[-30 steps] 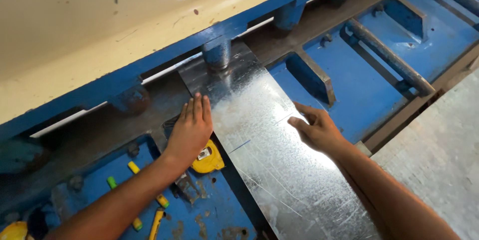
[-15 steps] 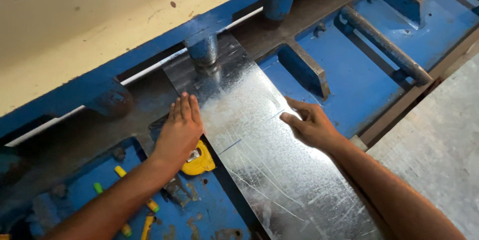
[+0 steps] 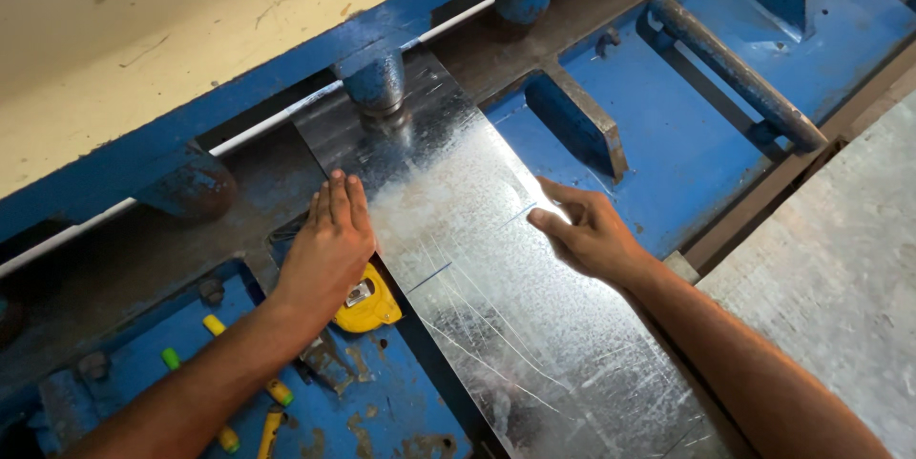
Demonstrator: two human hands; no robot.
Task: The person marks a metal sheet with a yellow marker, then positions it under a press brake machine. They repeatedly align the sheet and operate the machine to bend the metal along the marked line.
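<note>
The left hand (image 3: 329,244) lies flat, palm down, its 4 fingers (image 3: 336,199) straight and pressed together, holding nothing. The fingers rest against the left long edge of the galvanized metal sheet (image 3: 477,268); whether the fingertips lie on the sheet or on the dark machine bed (image 3: 143,249) just beside it is hard to tell. The left forearm comes in from the lower left, and the wrist passes over a yellow tape measure (image 3: 367,302), covering part of it.

The right hand (image 3: 592,235) rests on the sheet's right edge with fingers loosely curled, partly open, the thumb (image 3: 551,222) lying on the sheet's top surface. Whether the other fingers hook under the edge is hidden. The right forearm runs off the lower right corner.

The sheet lies lengthwise across the blue shear table (image 3: 687,125), its far end tucked under the cream and blue machine housing (image 3: 191,68), right at a round blue hold-down foot (image 3: 377,87). Its near end is cut off by the bottom of the view. Yellow and green handled tools (image 3: 224,330) lie by the left arm, partly covered.
</note>
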